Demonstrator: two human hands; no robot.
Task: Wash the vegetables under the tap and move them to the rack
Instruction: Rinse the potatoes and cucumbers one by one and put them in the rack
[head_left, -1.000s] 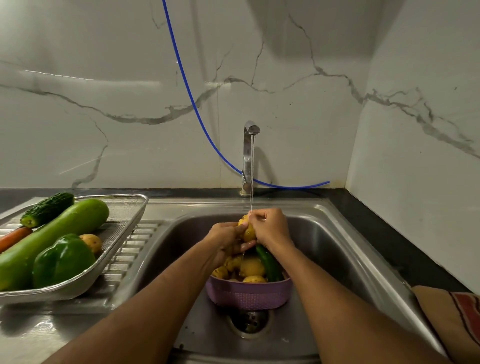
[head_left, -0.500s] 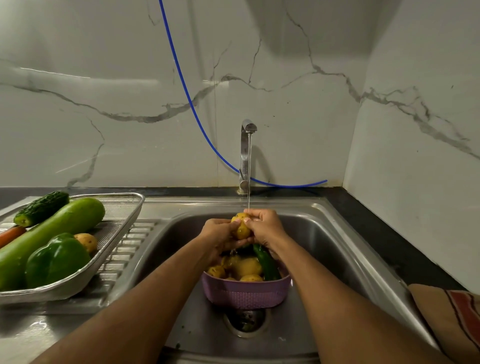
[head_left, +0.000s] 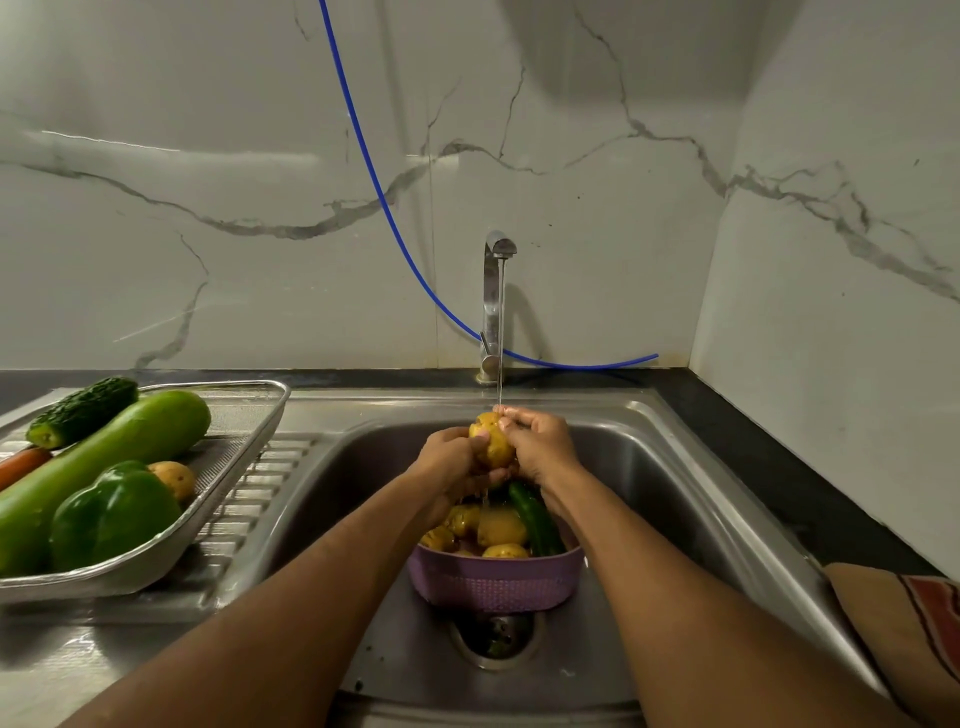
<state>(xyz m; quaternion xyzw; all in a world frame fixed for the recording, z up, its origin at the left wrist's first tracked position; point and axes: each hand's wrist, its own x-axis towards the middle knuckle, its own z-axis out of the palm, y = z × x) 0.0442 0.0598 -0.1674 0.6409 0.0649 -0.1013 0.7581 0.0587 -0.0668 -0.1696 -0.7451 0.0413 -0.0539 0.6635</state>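
Over the sink (head_left: 675, 467), my left hand (head_left: 447, 457) and my right hand (head_left: 540, 447) both grip one yellow potato (head_left: 491, 441) under the thin stream from the tap (head_left: 496, 291). Water drips from it into a purple basket (head_left: 493, 579) below, which holds several more potatoes (head_left: 501, 527) and a green chilli-like vegetable (head_left: 535, 517). On the left drainboard stands the metal rack (head_left: 244, 447) with a bitter gourd (head_left: 83, 410), a long pale green gourd (head_left: 104, 457), a green bell pepper (head_left: 114, 514), a potato (head_left: 174, 478) and a carrot (head_left: 21, 462).
A blue hose (head_left: 374, 171) hangs down the marble wall and runs behind the tap. The sink drain (head_left: 493, 636) lies in front of the basket. A striped cloth (head_left: 909, 634) lies on the dark counter at the right.
Both hands have turned the potato under the stream and lifted it slightly; more of it shows between the fingers now. The rack's contents have not moved.
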